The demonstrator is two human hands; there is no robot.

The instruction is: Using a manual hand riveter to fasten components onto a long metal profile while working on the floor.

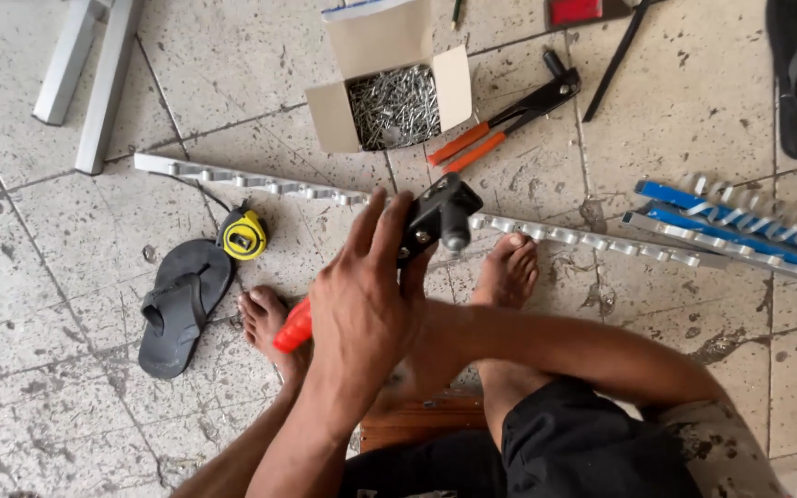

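**Hands on a rivet tool above a metal strip, seen from overhead**

Speckled grey floor tiles (39,277) fill the view, stained and dusty. I am looking down on a person sitting low, both bare feet planted on the floor near the centre of the frame.

At the centre, the left hand (362,295) wraps around a rivet tool (417,231) with a black head and red handles. Fingers are closed over the upper handle, though two of them are stretched out straight. The right hand is hidden behind the left one and the tool, so I cannot tell how it grips; only its forearm shows, coming in from the lower right.

The tool's long axis runs diagonally, red handle end at the lower left, black head at the upper right, its nose aimed down toward a long metal strip (260,184) that crosses the frame from upper left to right. It seems to be held there so the nose meets the strip.

At the top centre, an open cardboard box (389,101) of silver rivets sits within easy reach. A second rivet tool (509,115) with orange handles lies just right of it. A yellow tape measure (243,234) and a black sandal (180,304) lie at the left. Blue and silver strips (740,231) are at the right.
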